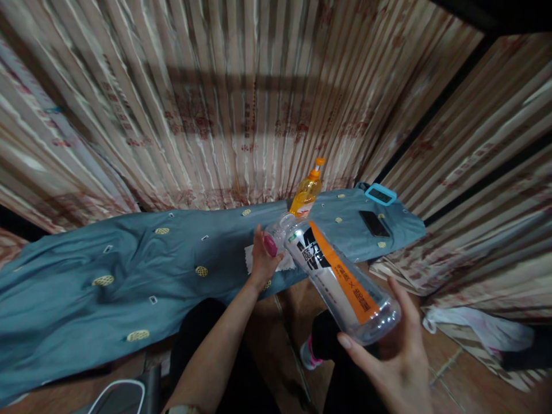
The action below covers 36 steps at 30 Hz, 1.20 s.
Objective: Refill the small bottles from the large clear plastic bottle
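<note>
Clear bottle [340, 276] lies tilted in your right hand [397, 351]; left hand [263, 259] pinches pink cap [271, 245] at 11 o'clock. Step: uncapping, prob.; next needs firm twist.

Pleated curtains [241, 103] in beige and brown stripes, printed with faded red motifs, hang all around the space and close it in on the left, the back and the right. A dark band of shadow crosses them high up. A long surface draped in a blue-grey cloth [107, 270] with small yellow oval patterns runs from the lower left to the right, its folds catching dim light. Below it lies a reddish-brown tiled floor [276, 322] with pale grout lines
</note>
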{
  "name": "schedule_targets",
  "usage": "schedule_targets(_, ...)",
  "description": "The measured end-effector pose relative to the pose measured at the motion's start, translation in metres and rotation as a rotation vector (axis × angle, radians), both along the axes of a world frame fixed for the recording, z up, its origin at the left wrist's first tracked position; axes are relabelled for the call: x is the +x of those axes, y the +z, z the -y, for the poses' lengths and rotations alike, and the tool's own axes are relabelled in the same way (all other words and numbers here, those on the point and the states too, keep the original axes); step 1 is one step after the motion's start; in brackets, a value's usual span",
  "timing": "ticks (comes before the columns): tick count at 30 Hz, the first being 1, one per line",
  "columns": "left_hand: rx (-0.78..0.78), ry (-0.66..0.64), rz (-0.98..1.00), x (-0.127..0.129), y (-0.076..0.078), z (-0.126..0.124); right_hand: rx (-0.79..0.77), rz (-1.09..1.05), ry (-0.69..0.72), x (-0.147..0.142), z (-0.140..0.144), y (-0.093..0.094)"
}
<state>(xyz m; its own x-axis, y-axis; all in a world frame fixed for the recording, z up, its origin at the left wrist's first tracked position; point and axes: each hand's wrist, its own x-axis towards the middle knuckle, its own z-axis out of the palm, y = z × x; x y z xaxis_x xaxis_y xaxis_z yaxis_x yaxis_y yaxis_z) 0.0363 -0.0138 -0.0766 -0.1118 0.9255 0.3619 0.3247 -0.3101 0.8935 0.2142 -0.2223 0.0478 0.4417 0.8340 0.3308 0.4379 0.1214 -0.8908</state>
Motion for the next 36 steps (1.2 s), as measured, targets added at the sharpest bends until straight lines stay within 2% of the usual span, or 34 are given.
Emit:
schedule_targets(26, 0.048, -0.001, -0.014, 0.0001, -0.0066, -0.0026, -0.04, -0.028, -0.01, -0.001, 0.0005, 0.0044)
schedule_targets(36, 0.03, -0.018, -0.003, -0.0003, -0.0043, -0.002, -0.014, -0.043, -0.023, -0.0048, 0.0005, 0.0038)
